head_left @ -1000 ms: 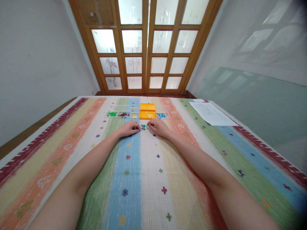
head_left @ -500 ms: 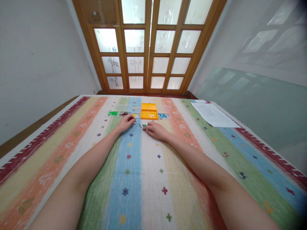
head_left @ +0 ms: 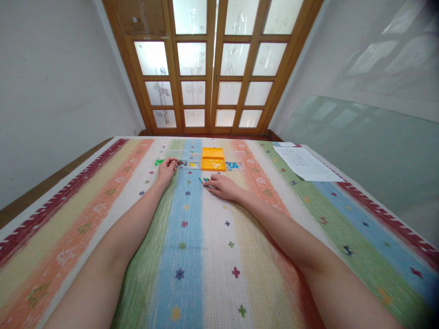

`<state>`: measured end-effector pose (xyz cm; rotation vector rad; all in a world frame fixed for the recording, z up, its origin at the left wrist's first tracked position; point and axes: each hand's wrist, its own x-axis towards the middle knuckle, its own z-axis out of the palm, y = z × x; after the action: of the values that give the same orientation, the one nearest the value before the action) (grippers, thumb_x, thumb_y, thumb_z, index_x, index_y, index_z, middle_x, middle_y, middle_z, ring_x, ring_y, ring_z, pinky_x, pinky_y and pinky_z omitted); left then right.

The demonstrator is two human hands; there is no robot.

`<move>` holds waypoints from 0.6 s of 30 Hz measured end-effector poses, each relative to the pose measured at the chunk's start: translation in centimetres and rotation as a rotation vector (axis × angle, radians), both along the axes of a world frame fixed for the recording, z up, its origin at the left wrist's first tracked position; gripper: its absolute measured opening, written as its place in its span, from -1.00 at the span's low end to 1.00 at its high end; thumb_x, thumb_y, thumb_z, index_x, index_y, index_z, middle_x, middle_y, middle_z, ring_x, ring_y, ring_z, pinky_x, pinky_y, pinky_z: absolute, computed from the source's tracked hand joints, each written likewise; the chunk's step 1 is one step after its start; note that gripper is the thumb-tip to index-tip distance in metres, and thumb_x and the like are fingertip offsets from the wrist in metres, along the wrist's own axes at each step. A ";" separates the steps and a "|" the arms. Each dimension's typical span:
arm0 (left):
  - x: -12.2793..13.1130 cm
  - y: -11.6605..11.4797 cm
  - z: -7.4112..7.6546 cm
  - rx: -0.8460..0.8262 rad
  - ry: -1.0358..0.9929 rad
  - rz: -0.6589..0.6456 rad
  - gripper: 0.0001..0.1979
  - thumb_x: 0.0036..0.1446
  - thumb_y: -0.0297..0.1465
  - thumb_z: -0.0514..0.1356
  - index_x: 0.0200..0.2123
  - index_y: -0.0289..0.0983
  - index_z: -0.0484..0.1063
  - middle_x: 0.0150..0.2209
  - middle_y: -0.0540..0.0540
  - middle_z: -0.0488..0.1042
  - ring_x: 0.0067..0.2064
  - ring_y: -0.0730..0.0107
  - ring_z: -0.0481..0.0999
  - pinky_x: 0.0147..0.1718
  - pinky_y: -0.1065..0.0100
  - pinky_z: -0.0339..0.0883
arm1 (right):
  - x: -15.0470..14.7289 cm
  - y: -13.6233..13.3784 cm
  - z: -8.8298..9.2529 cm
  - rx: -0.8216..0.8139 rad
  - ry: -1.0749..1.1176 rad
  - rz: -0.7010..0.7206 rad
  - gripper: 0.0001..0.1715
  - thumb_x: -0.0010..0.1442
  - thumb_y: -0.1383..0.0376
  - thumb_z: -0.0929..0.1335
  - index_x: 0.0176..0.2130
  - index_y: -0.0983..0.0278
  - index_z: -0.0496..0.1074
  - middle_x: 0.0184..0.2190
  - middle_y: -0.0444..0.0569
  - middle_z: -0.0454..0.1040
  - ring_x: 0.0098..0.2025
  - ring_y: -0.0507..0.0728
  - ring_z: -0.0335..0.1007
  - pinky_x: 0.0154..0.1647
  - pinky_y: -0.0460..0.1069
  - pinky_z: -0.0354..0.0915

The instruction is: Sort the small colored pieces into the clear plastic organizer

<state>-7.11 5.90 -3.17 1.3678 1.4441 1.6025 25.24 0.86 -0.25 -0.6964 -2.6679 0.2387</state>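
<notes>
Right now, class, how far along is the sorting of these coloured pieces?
Done: green pieces, dark pieces and blue pieces lie apart in the clear tray beside the orange box. In hand: the left hand is at the dark pieces' compartment; the right hand rests by the mixed pile. Left: that small pile on the cloth.
</notes>
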 end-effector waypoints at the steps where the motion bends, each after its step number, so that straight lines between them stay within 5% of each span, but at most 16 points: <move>1: 0.0 0.0 0.0 -0.008 0.000 0.006 -0.77 0.18 -0.32 0.17 -0.14 -0.27 0.51 -0.32 -0.07 0.52 -0.38 0.40 0.43 -0.42 0.42 0.30 | 0.0 0.0 0.0 -0.003 -0.002 0.002 -0.64 0.39 0.24 0.34 0.14 0.11 0.52 -0.18 0.02 0.45 -0.13 0.17 0.34 -0.07 0.02 0.21; 12: -0.3 0.1 -0.2 -0.014 -0.056 0.003 -0.74 0.18 -0.30 0.20 -0.13 -0.30 0.53 -0.27 -0.10 0.56 -0.44 0.48 0.39 -0.46 0.46 0.28 | 0.1 0.1 -0.4 -0.053 0.063 -0.026 -0.76 0.41 0.28 0.33 -0.02 0.16 0.57 -0.19 0.01 0.47 -0.11 0.15 0.36 -0.06 0.01 0.23; 18: 0.3 -0.3 0.3 -0.060 -0.093 -0.035 -0.54 0.18 -0.32 0.20 0.14 -0.30 0.41 -0.12 -0.17 0.61 -0.51 0.56 0.35 -0.49 0.47 0.27 | -0.1 0.0 -0.5 -0.041 0.062 -0.049 -0.76 0.40 0.30 0.33 -0.02 0.16 0.57 -0.19 0.01 0.47 -0.11 0.16 0.36 -0.07 0.01 0.23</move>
<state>-6.81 5.56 -2.85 1.2612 1.3946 1.5669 25.16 0.90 -0.72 -0.7538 -2.5908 0.2970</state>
